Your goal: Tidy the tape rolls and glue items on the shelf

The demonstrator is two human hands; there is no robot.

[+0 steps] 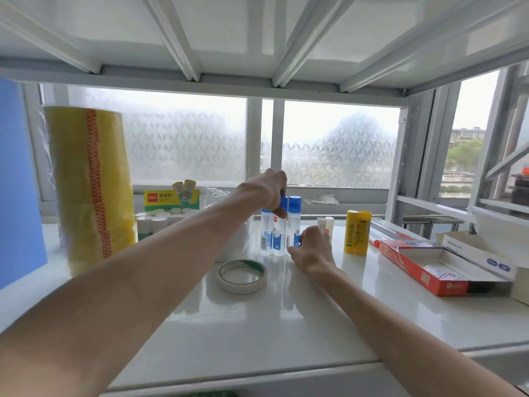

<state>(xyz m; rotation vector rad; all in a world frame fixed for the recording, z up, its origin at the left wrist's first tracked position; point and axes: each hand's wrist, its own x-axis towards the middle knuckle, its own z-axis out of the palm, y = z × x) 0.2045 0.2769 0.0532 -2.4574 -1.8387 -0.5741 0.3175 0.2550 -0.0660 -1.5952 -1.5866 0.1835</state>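
1. Glue bottles (279, 227): three clear ones with blue caps stand upright and touching in a short row at the middle of the white shelf (286, 325), straight ahead of you and between your two hands. Their long axes run vertically.
2. Your left hand (269, 190) comes over from the left and is closed from above on the blue cap of the middle bottle, its fingers curled down around the top.
3. Your right hand (313, 252) sits low on the shelf at the right end of the row, its fingers loosely bent against the base of the rightmost bottle; whether it truly grips that bottle or only steadies it you cannot tell from here.
4. Both hands are on the row, so neither has to reach; the left has the firmer hold, I'd judge.
5. The flat tape roll (242, 276) lies just in front of the bottles, nearer your left forearm. The tall yellow stack of tape rolls (88, 187) stands well off to the left, and the yellow glue sticks (356, 232) stand upright to the right, beyond your right hand.
6. Any shift of the row probably wants to go sideways or back, keeping the bottles upright, since the flat roll blocks the near side.
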